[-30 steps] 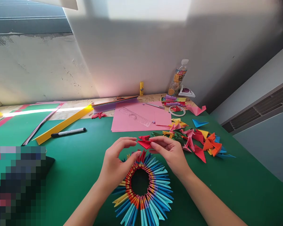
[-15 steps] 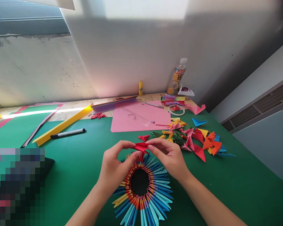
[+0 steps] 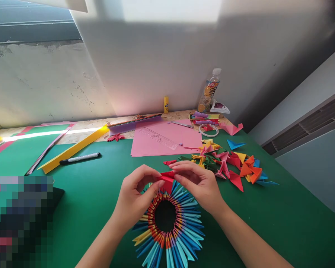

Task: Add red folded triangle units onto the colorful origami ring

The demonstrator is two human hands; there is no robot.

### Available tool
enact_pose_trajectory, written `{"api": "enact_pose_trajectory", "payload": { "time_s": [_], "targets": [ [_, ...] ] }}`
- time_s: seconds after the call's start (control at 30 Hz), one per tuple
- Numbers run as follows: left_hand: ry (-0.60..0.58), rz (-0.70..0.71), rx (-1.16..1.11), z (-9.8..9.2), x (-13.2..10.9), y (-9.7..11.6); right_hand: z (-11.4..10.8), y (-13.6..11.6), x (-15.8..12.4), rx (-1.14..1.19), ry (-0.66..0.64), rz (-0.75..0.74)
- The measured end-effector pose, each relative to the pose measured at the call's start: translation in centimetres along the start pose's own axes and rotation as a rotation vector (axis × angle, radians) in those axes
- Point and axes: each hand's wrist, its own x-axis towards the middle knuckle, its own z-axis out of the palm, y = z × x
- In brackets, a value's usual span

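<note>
Between the fingertips of my left hand [image 3: 141, 190] and my right hand [image 3: 197, 180] is a small red folded paper piece [image 3: 166, 180]. Both hands are closed, each pinching one side of it. The piece is held above the far edge of a ring of folded paper pieces [image 3: 188, 219], blue on the outside with red, orange and yellow toward the inner rim. Whether the red piece touches the ring cannot be told. Just beyond my fingers lies another red folded piece [image 3: 169, 162].
Loose folded paper pieces [image 3: 236, 167] are heaped to the right. Behind are pink sheets [image 3: 147, 149] under a clear ruler [image 3: 159, 138], a tape roll [image 3: 209, 134], a glue stick [image 3: 166, 104] and a bottle [image 3: 210, 91]. A marker [image 3: 80, 158] and yellow strip [image 3: 72, 149] lie left.
The red piece has turned in my fingers, so more of its flat face shows above the ring. My right fingers have shifted slightly; the ring stays in place.
</note>
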Motion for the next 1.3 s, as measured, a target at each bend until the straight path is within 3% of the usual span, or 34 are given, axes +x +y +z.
{"api": "enact_pose_trajectory", "payload": {
  "time_s": [0.33, 0.5, 0.63, 0.77, 0.97, 1.13, 1.3],
  "targets": [
    [-0.088, -0.07, -0.091, -0.5, 0.2, 0.3, -0.6, 0.1, -0.1, -0.104, -0.026, -0.106],
    [-0.163, -0.033, -0.005, -0.4, 0.1, 0.6, -0.6, 0.0, -0.2, -0.121, -0.04, -0.12],
    [-0.232, 0.001, 0.071, -0.2, 0.2, 0.7, -0.5, -0.1, -0.4, -0.294, -0.035, -0.219],
    [-0.194, -0.013, 0.06, -0.3, 0.2, 0.8, -0.4, -0.3, -0.6, -0.452, -0.013, -0.34],
    [-0.106, -0.046, -0.096, -0.4, 0.2, 0.7, -1.0, -0.4, -0.4, -0.44, -0.023, -0.412],
    [-0.062, -0.088, -0.183, -0.4, 0.2, 0.5, -1.3, -0.4, -0.3, -0.363, -0.148, -0.33],
    [-0.056, -0.127, -0.258, -0.6, 0.2, 0.5, -1.1, -0.4, -0.2, -0.278, -0.149, -0.305]
  ]
}}
